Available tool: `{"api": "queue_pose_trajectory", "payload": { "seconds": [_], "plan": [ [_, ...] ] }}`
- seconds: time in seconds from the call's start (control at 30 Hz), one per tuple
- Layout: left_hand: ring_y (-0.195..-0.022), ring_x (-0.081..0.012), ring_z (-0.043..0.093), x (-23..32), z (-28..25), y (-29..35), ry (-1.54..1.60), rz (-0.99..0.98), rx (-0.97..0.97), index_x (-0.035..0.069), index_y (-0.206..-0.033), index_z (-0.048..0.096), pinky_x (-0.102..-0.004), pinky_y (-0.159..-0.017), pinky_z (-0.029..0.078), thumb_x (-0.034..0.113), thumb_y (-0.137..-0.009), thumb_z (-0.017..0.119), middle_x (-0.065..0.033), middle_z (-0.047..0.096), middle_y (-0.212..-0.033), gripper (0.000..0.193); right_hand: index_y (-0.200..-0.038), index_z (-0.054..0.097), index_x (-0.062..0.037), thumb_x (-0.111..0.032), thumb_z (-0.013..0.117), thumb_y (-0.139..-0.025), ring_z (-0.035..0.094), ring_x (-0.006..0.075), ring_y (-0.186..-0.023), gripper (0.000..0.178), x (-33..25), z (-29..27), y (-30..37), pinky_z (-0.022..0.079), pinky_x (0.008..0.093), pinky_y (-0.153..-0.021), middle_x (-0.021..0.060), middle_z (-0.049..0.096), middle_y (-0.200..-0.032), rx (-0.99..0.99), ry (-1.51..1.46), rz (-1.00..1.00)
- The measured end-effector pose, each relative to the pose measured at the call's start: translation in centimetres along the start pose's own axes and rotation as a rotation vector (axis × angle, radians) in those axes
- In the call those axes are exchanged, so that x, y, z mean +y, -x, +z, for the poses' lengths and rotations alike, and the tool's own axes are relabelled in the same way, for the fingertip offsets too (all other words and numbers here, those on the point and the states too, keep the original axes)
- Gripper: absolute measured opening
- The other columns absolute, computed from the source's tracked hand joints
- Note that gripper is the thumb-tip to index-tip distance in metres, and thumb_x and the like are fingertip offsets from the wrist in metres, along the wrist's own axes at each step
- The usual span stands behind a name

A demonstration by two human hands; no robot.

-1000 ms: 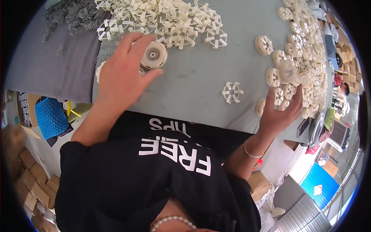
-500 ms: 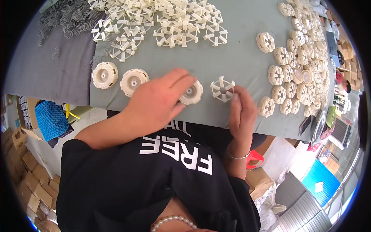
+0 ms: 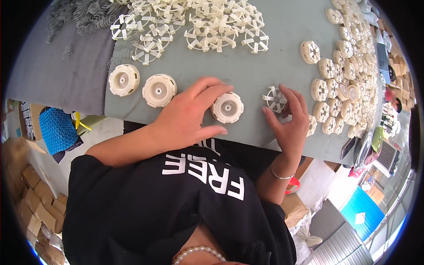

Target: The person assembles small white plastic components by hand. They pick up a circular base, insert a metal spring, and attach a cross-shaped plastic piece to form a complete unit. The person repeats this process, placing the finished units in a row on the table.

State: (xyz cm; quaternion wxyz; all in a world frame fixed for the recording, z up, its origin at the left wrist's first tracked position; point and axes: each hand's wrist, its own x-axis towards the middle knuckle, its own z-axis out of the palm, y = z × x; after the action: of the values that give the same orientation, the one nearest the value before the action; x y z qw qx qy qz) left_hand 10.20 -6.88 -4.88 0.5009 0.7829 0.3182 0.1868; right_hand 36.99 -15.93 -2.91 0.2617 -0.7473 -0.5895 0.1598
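Note:
A round cream plastic housing [image 3: 228, 107] with a recessed centre lies on the table in front of me. My left hand [image 3: 187, 110] is open at its left side, thumb and fingers apart, the fingertips close to the rim; I cannot tell whether they touch it. Further right, my right hand [image 3: 291, 119] grips a cream spoked ring [image 3: 274, 100] with short prongs between thumb and fingers. Left of my left hand sit another similar housing [image 3: 159, 90] and, beyond it, a further housing [image 3: 124, 80], both face up.
A heap of loose spoked rings [image 3: 216, 26] lies at the far side. Metal coil springs [image 3: 88, 17] are piled at the far left on dark cloth [image 3: 66, 75]. Many round assembled pieces [image 3: 327, 68] crowd the right side. A phone [image 3: 348, 148] rests near the right front edge.
My right hand has moved right with the spoked ring, away from the housing. My left hand's thumb and fingers have spread, uncovering more of the housing. The view has shifted slightly.

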Motion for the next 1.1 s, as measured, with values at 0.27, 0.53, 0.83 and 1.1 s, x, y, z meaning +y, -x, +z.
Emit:
{"api": "queue_pose_trajectory", "payload": {
  "seconds": [0.27,0.53,0.83,1.1],
  "plan": [
    [-0.072,-0.0140,0.056,-0.4,0.0,0.2,0.131,-0.006,0.032,0.002,-0.144,0.059,-0.0280,-0.066,0.049,0.027,-0.093,0.080,-0.0118,0.057,-0.130,0.060,-0.136,0.068,-0.0048,-0.002,0.085,-0.073,0.068,0.0326,-0.111,0.065,-5.5,2.5,1.2,0.057,0.0397,-0.090,0.0137,0.070,-0.124,-0.141,-0.232,-0.207],
    [-0.081,-0.0207,0.061,-0.4,0.3,0.2,0.094,-0.029,0.044,0.001,-0.141,0.060,-0.0339,-0.072,0.052,0.016,-0.094,0.076,-0.0128,0.058,-0.127,0.052,-0.143,0.065,-0.0095,-0.017,0.083,-0.081,0.056,0.0341,-0.138,0.065,-5.4,3.8,1.7,0.040,0.0513,-0.117,0.0127,0.062,-0.148,-0.151,0.126,-0.353],
    [-0.091,-0.0259,0.063,0.0,0.6,0.0,0.015,-0.047,0.071,0.006,-0.138,0.062,-0.0375,-0.078,0.053,0.021,-0.088,0.082,-0.0115,0.061,-0.123,0.056,-0.164,0.033,0.0002,-0.022,0.087,-0.081,0.049,0.0359,-0.147,0.101,-4.1,6.2,4.0,0.033,0.0565,-0.122,0.0205,0.048,-0.161,-0.115,-0.028,-0.260],
    [-0.081,-0.0223,0.063,-0.4,0.7,0.0,0.050,-0.040,0.064,0.006,-0.133,0.064,-0.0365,-0.075,0.053,0.026,-0.085,0.086,-0.0086,0.061,-0.115,0.057,-0.167,0.024,-0.0010,-0.014,0.089,-0.078,0.057,0.0347,-0.139,0.111,-4.0,6.4,3.9,0.037,0.0490,-0.119,0.0175,0.063,-0.147,-0.014,-0.165,-0.194]
  ]
}}
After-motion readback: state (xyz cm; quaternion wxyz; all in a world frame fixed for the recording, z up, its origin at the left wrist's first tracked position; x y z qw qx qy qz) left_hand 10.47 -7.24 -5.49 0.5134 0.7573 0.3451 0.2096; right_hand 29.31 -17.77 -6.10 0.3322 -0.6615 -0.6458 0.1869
